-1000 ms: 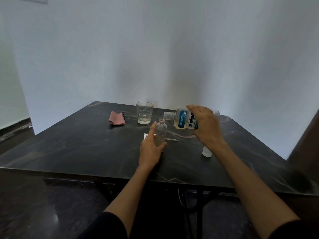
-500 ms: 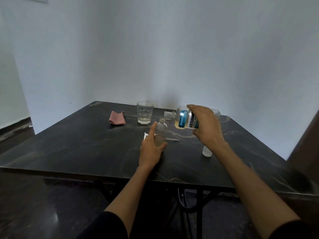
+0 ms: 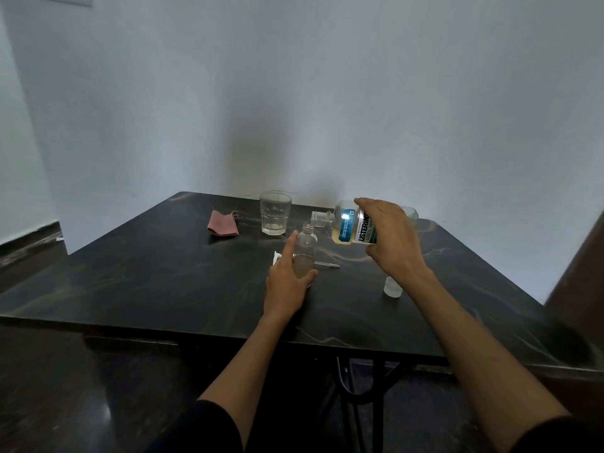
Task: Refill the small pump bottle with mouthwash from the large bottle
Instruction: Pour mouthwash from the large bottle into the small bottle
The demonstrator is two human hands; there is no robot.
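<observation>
The small clear bottle [image 3: 306, 248] stands upright on the dark table [image 3: 163, 273] with its neck uncapped and pale liquid in its lower part. My left hand [image 3: 289, 282] grips its lower body, index finger along its left side. My right hand [image 3: 392, 237] holds the large mouthwash bottle [image 3: 348, 225] on its side in the air, its open mouth pointing left just above and right of the small bottle's neck. Yellowish liquid lies in the large bottle's lower side. The white pump head with its thin tube [image 3: 327, 264] lies on the table behind the small bottle.
A drinking glass [image 3: 275, 213] with a little liquid stands at the back of the table, a folded pink cloth [image 3: 223, 223] to its left. A small white cap [image 3: 392, 287] sits under my right wrist. White walls rise close behind the table.
The large bottle has lifted slightly and drawn back a little from the small bottle's neck. My left hand keeps its hold on the small bottle.
</observation>
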